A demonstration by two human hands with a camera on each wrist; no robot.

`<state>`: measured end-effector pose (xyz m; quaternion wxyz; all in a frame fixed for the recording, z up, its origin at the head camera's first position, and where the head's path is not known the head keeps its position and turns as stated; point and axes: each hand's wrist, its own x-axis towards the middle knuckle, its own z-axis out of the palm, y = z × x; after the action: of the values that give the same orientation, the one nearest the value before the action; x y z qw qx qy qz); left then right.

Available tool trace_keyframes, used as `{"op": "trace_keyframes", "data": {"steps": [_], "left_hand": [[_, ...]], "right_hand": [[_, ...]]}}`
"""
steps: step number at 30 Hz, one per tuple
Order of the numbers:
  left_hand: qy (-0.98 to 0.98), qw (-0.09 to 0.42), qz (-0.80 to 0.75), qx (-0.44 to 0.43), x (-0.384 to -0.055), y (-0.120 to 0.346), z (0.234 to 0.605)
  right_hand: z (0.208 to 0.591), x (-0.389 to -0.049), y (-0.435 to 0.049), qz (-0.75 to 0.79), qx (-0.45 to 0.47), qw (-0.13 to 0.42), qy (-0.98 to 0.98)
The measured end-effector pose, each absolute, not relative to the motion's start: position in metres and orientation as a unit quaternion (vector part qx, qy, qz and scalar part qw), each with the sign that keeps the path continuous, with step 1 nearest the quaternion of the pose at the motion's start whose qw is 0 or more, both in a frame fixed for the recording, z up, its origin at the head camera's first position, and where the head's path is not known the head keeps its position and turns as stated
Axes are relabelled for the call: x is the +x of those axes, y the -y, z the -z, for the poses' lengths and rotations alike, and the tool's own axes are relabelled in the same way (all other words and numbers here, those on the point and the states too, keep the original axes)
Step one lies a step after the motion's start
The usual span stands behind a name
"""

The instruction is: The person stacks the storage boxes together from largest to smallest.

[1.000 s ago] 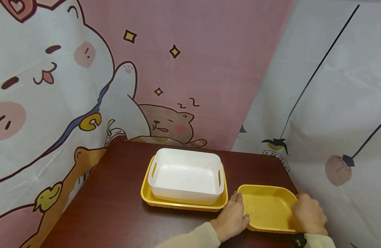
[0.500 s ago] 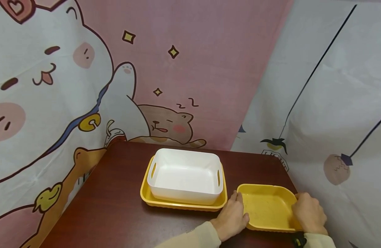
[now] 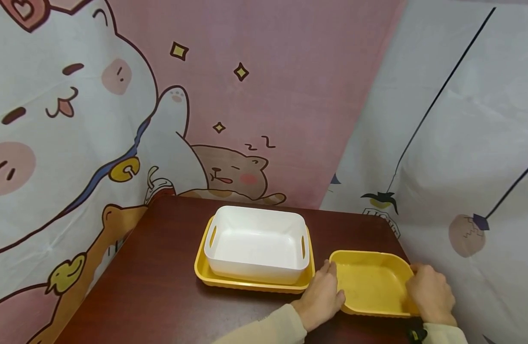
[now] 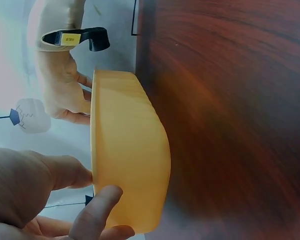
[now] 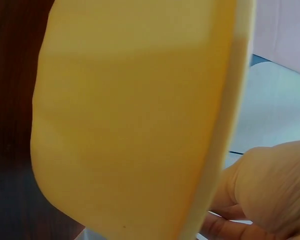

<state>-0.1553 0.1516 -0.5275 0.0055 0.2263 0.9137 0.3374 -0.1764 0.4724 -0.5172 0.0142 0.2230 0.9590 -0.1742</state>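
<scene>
A shallow yellow tray [image 3: 369,282] with rounded corners lies between both hands at the right of the table in the head view. My left hand [image 3: 320,298] holds its left side. In the left wrist view, the thumb is at the rim and the fingers [image 4: 97,212] lie against the outer wall. At the opposite side my right hand [image 3: 431,294] grips the rim. The right wrist view is mostly filled by the tray's outer wall [image 5: 125,110], with my right hand [image 5: 275,190] at the lower right. Nothing lies inside the tray.
Left of the held tray, a white basket [image 3: 257,239] with oval handle slots sits inside a second yellow tray [image 3: 255,286]. Both stand on the dark reddish-brown table [image 3: 161,267]. A cartoon-printed cloth [image 3: 298,95] hangs behind, and a pale cloth [image 3: 483,143] closes off the right side.
Over the last half second the held yellow tray has shifted slightly upward in the head view, with both hands still on it. The basket and second tray have stayed put.
</scene>
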Motion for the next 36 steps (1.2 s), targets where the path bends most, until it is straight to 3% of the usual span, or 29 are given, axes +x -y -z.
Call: {"op": "trace_keyframes", "data": {"steps": [7, 36], "left_hand": [[-0.909, -0.042, -0.340, 0.239, -0.159, -0.147, 0.517], [-0.909, -0.108, -0.345, 0.208, -0.178, -0.123, 0.479]], "right_hand": [[0.509, -0.176, -0.465, 0.181, 0.235, -0.004, -0.955], [0.458, -0.175, -0.437, 0.183, 0.187, -0.087, -0.961]]}}
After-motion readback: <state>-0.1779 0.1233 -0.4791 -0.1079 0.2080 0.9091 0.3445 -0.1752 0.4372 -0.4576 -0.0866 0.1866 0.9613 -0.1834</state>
